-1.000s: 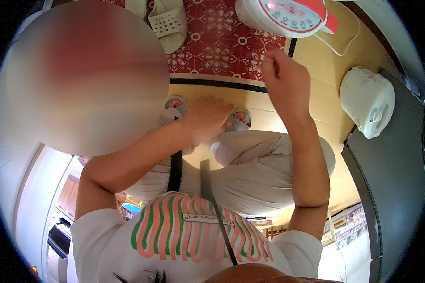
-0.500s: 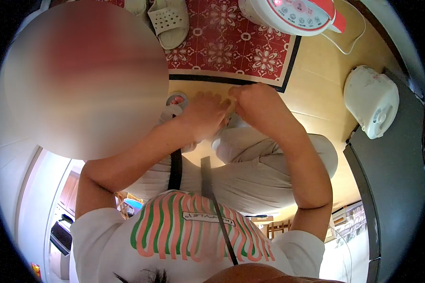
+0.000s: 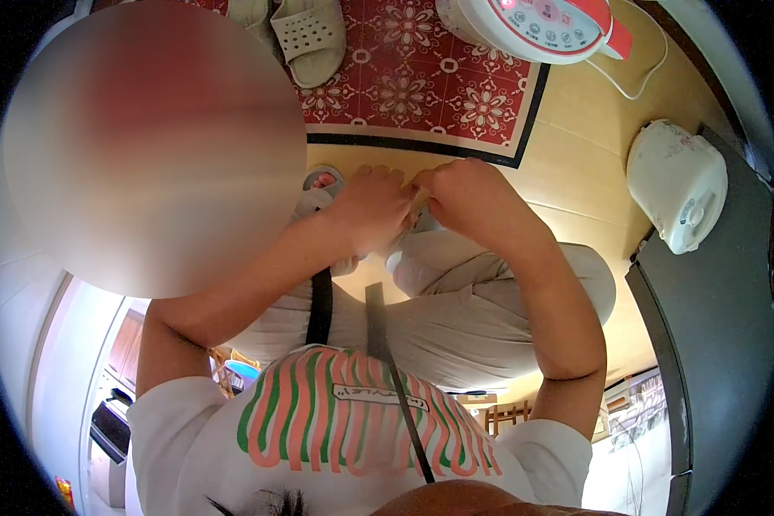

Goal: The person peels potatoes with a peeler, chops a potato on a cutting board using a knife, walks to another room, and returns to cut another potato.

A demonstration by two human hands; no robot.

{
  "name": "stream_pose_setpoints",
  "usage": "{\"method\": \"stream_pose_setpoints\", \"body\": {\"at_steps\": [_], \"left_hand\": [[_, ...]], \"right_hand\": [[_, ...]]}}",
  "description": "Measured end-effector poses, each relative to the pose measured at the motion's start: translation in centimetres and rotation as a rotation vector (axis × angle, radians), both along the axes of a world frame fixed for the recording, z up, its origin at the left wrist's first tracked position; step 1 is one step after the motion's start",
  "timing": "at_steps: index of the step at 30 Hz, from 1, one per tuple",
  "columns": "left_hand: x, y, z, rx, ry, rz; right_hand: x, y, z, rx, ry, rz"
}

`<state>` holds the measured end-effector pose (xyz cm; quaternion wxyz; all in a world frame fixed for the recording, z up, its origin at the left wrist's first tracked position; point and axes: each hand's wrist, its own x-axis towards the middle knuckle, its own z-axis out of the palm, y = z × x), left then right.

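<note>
Both hands meet in front of my knees, low over the floor. My left hand (image 3: 374, 206) has its fingers bent and drawn together, back side up. My right hand (image 3: 464, 191) is closed in a pinch, its thumb and forefinger touching the left fingertips. Whatever lies between the fingertips is too small or hidden to make out. Just beyond the left hand, a foot in a grey slipper (image 3: 316, 199) shows in part. The bent leg in light trousers (image 3: 482, 327) lies below the right forearm.
A red patterned mat (image 3: 404, 95) lies ahead, with beige slippers (image 3: 310, 43) on it. A white and red appliance (image 3: 542, 30) with a cord stands at the far right. A white rounded container (image 3: 675, 185) is beside a dark cabinet (image 3: 714, 318). A blurred disc covers the upper left.
My right hand has shifted slightly down and left, meeting the left fingertips. The left fingers have curled in more. The things around stay put.
</note>
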<state>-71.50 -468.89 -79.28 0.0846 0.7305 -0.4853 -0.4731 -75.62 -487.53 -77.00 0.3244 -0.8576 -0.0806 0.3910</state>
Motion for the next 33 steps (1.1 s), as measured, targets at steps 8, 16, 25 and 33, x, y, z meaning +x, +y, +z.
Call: {"method": "stream_pose_setpoints", "body": {"at_steps": [8,16,25,33], "left_hand": [[0.1,0.0,0.1,0.036,0.008,-0.028],[-0.5,0.5,-0.2,-0.044,-0.030,-0.045],[-0.4,0.5,-0.2,-0.003,0.001,-0.026],[-0.1,0.7,0.3,0.021,-0.011,-0.060]], "right_hand": [[0.5,-0.1,1.2,0.037,0.080,-0.017],[-0.7,-0.1,0.1,-0.009,0.087,0.071],[-0.6,0.2,0.2,-0.022,0.102,0.063],[-0.5,0.3,0.8,-0.011,0.066,0.063]]}}
